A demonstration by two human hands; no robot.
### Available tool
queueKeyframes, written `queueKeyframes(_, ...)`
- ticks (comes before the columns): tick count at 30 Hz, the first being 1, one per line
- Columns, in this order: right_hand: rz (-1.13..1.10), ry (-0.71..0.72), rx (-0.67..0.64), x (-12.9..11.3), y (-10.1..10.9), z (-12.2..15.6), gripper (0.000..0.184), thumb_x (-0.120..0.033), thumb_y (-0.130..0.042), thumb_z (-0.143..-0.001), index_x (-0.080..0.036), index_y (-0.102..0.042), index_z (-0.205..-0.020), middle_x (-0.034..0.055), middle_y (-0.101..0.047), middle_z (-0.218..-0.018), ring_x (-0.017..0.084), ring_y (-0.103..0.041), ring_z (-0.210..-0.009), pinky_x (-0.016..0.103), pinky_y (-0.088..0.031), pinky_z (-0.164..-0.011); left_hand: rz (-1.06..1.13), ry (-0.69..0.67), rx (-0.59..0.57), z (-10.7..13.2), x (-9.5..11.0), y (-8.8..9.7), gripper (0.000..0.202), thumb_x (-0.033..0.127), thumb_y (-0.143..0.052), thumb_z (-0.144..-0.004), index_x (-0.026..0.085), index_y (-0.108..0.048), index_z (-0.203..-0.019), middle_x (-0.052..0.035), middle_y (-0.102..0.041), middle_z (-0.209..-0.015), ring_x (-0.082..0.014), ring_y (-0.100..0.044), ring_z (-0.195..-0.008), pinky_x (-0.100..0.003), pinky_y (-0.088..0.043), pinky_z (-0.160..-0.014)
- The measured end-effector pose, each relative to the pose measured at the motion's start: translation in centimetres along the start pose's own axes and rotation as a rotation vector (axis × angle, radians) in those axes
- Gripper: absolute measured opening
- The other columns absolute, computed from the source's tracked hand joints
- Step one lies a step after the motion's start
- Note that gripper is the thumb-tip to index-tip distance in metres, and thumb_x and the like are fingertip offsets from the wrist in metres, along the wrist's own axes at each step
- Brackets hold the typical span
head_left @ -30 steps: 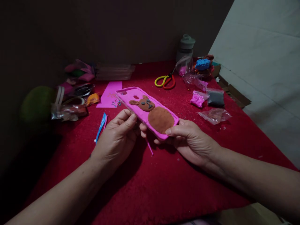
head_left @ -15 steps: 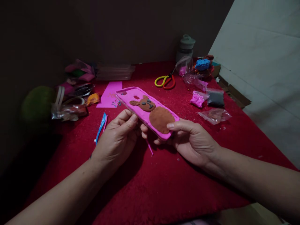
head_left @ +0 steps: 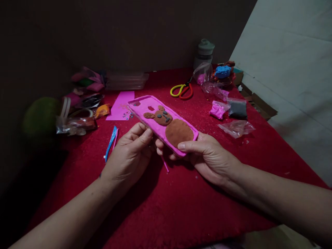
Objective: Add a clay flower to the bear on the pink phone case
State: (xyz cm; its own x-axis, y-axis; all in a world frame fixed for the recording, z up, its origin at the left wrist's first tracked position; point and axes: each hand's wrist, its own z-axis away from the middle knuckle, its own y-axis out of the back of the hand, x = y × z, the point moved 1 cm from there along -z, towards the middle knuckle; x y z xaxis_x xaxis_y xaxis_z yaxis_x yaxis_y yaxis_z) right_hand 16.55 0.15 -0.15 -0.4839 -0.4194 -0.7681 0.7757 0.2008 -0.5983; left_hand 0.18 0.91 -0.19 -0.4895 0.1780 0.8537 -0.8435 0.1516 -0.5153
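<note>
A pink phone case point(head_left: 160, 101) is held tilted above the red cloth. On it lies a brown clay animal figure point(head_left: 178, 132) with a round body, a head with two ears, and grey eyes and mouth. My right hand point(head_left: 207, 154) grips the lower end, its thumb on the case near the brown body and its fingers underneath. Closed along the near long edge is my left hand point(head_left: 132, 148), thumb and forefinger pinching the rim. A thin pink stick point(head_left: 165, 164) shows below the case; its upper end is hidden.
Blue point(head_left: 111, 143) and pink modelling tools lie left of my hands. Behind are a pink sheet point(head_left: 121, 103) with small gems, scissors point(head_left: 181, 91) and a bottle point(head_left: 204, 53). Bagged clay point(head_left: 237, 108) lies at right, more bags point(head_left: 77, 124) at left.
My right thumb has slid slightly left and down along the lower end of the case. The left hand keeps its pinch; the case is almost unmoved.
</note>
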Motion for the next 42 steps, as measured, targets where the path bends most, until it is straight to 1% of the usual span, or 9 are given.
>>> queueKeyframes(3, -0.036, -0.013, 0.011, 0.0, 0.0, 0.0, 0.034, -0.013, -0.068, -0.069, -0.013, -0.068, -0.103, 0.0131, -0.071, -0.101, 0.024, -0.066, -0.088, 0.031, -0.05, -0.069, -0.002, 0.005, 0.016, 0.0, 0.0, 0.0, 0.015, 0.009, -0.049, -0.092, 0.013, -0.063, -0.09, -0.0034, -0.063, -0.071, -0.0099, -0.058, -0.058, -0.019, -0.052, -0.059)
queueKeyframes(6, -0.065, -0.004, 0.027, 0.1, -0.1, -0.1, 0.03, -0.014, -0.067, -0.069, -0.013, -0.069, -0.099, 0.0119, -0.071, -0.097, 0.023, -0.065, -0.085, 0.032, -0.05, -0.071, 0.0, 0.004, 0.002, 0.0, 0.0, -0.2, 0.012, 0.01, -0.052, -0.091, 0.013, -0.064, -0.09, -0.0032, -0.063, -0.07, -0.0105, -0.059, -0.058, -0.02, -0.052, -0.058)
queueKeyframes(12, -0.065, 0.037, -0.02, 0.3, -0.3, -0.1, 0.026, -0.015, -0.072, -0.071, -0.013, -0.071, -0.096, 0.0099, -0.071, -0.091, 0.02, -0.065, -0.081, 0.032, -0.05, -0.076, 0.021, 0.014, -0.029, 0.1, -0.1, -0.8, 0.016, 0.011, -0.048, -0.093, 0.014, -0.063, -0.088, -0.0032, -0.064, -0.067, -0.011, -0.061, -0.058, -0.02, -0.053, -0.06)
queueKeyframes(18, -0.096, 0.027, 0.014, 0.4, -0.2, 0.0, 0.022, -0.009, -0.067, -0.069, -0.014, -0.069, -0.09, 0.0084, -0.071, -0.09, 0.019, -0.064, -0.076, 0.031, -0.05, -0.072, 0.004, 0.02, -0.016, 0.3, 0.1, -0.6, 0.015, 0.01, -0.049, -0.093, 0.014, -0.063, -0.091, -0.0029, -0.063, -0.069, -0.0103, -0.06, -0.06, -0.019, -0.053, -0.06)
queueKeyframes(22, -0.23, 0.014, 0.06, -0.5, 0.4, -0.3, 0.014, -0.024, -0.065, -0.073, -0.017, -0.068, -0.085, 0.0069, -0.071, -0.087, 0.023, -0.065, -0.084, 0.039, -0.051, -0.079, 0.024, 0.015, -0.051, -0.2, 0.6, 0.4, 0.009, 0.016, -0.063, -0.087, 0.015, -0.064, -0.096, -0.0003, -0.062, -0.07, -0.0093, -0.057, -0.057, -0.018, -0.051, -0.053)
queueKeyframes(25, -0.285, -0.075, 0.007, -1.3, 1.0, -0.6, 0.018, -0.036, -0.061, -0.076, -0.019, -0.063, -0.072, 0.0074, -0.07, -0.081, 0.026, -0.064, -0.091, 0.043, -0.051, -0.084, 0.028, 0.047, -0.102, -0.8, 1.0, 1.2, 0.012, 0.02, -0.07, -0.082, 0.015, -0.064, -0.091, 0.001, -0.06, -0.066, -0.0085, -0.055, -0.052, -0.018, -0.049, -0.049)
queueKeyframes(28, -0.294, -0.127, -0.041, -1.6, 1.5, -0.8, 0.02, -0.038, -0.062, -0.077, -0.02, -0.06, -0.068, 0.0057, -0.069, -0.076, 0.026, -0.065, -0.092, 0.043, -0.05, -0.085, 0.0, 0.068, -0.13, -1.0, 1.3, 1.6, 0.013, 0.021, -0.071, -0.08, 0.014, -0.064, -0.089, 0.0004, -0.06, -0.062, -0.0085, -0.053, -0.049, -0.019, -0.047, -0.048)
queueKeyframes(35, -0.324, -0.17, -0.121, -1.5, 2.0, -1.0, 0.013, -0.03, -0.059, -0.08, -0.019, -0.066, -0.078, 0.0037, -0.071, -0.077, 0.023, -0.067, -0.09, 0.039, -0.052, -0.085, -0.037, 0.099, -0.152, -1.2, 1.5, 1.4, 0.014, 0.023, -0.073, -0.078, 0.014, -0.065, -0.083, 0.0005, -0.058, -0.056, -0.0089, -0.052, -0.046, -0.019, -0.044, -0.047)
queueKeyframes(42, -0.33, -0.245, -0.151, -1.4, 1.7, -1.1, 0.018, -0.029, -0.052, -0.085, -0.017, -0.065, -0.08, 0.0075, -0.072, -0.083, 0.024, -0.066, -0.095, 0.042, -0.05, -0.091, -0.049, 0.144, -0.169, -1.1, 1.5, 1.7, 0.015, 0.023, -0.074, -0.077, 0.012, -0.065, -0.08, -0.0004, -0.059, -0.057, -0.0076, -0.052, -0.045, -0.018, -0.043, -0.046)
